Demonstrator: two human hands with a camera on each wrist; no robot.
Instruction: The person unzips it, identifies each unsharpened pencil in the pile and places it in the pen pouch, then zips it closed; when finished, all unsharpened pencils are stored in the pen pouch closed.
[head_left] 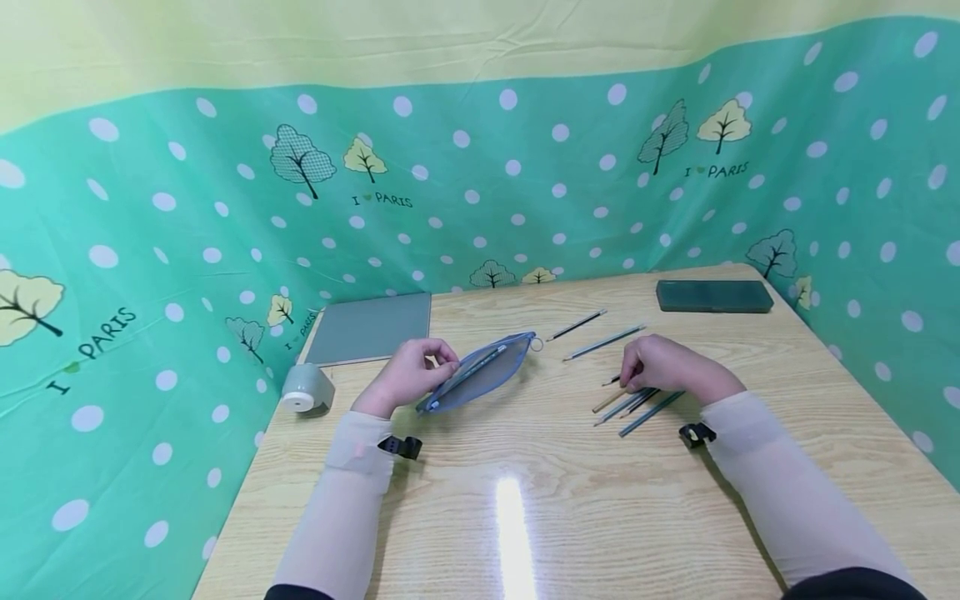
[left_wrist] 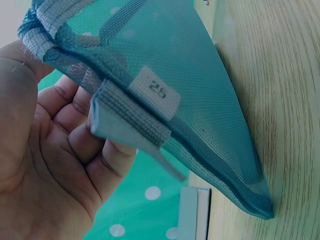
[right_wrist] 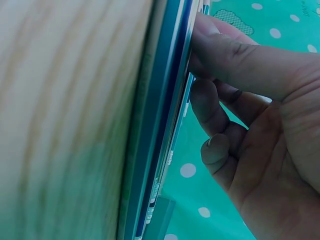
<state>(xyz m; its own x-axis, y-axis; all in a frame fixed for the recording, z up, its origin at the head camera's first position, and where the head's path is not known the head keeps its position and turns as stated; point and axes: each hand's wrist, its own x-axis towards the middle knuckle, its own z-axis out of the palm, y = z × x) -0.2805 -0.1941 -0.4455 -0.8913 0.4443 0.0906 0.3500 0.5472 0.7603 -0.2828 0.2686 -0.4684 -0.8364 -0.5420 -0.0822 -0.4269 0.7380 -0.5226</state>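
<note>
My left hand grips the near edge of a blue mesh zip pouch, which leans at a slant with its mouth open. A pencil lies inside it. In the left wrist view, the pouch bears a white tag marked 25, and its lower edge reaches the table. My right hand is over a loose bunch of pencils on the table. Its thumb and forefinger pinch a pencil there, as the right wrist view shows beside several blue pencils; the other fingers curl loosely.
Two more pencils, one dark and one blue, lie beyond the pouch. A dark green pencil case sits at the back right. At the left are a grey flat board and a small grey-and-white device. A patterned curtain borders the table.
</note>
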